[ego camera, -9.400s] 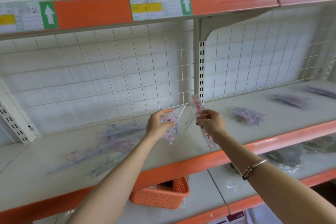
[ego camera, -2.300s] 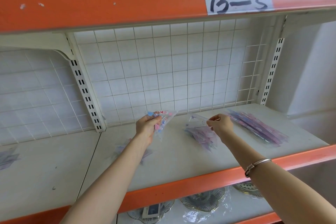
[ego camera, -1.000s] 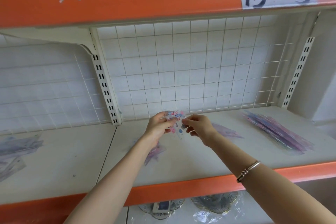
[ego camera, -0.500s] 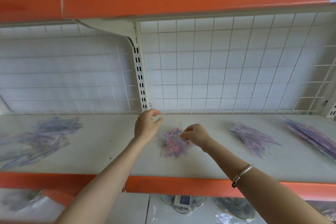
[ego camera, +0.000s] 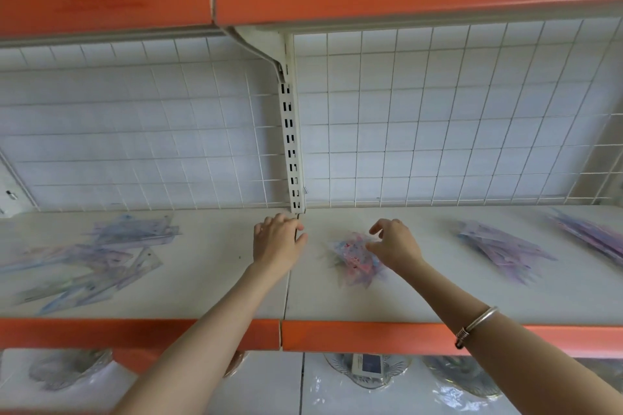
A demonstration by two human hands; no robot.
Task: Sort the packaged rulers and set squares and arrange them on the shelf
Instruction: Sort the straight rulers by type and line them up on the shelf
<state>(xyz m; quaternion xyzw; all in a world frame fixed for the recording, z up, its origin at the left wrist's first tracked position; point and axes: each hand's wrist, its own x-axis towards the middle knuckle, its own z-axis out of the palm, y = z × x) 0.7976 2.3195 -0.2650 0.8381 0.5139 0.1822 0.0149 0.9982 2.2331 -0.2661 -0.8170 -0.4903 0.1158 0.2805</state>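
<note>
Set-square packets [ego camera: 352, 254] lie mid-shelf [ego camera: 438, 300], just right of the seam. My right hand [ego camera: 396, 244] is over their right edge, fingers [ego camera: 382, 227] loosely spread, pinching nothing; contact unclear. Left hand [ego camera: 278, 242] relaxed, empty. Probably light, stiff plastic in slick film: pinch a corner.

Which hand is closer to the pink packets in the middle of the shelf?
Right. The right hand is at the right edge of the pink packets, fingers spread over them. The left hand is off to their left, clear of them.
</note>
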